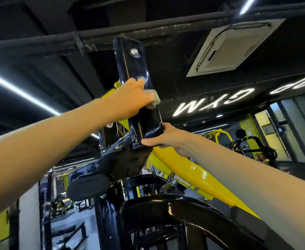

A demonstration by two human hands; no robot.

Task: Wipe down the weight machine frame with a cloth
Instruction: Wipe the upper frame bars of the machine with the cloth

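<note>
Gym, view tilted up: dark ceiling, light strips (20, 91), AC vent (232, 46), mirrored "GYM" sign (213, 103). Yellow arm (198, 177) runs down right behind the black post (135, 69); bolt (134, 51) near the post top. Left hand (135, 98) presses a pale cloth (154, 100) against the post, grip clenched on it, cloth mostly hidden under fingers. Right hand (167, 138) grasps the post's lower edge, just below the cloth.
</note>
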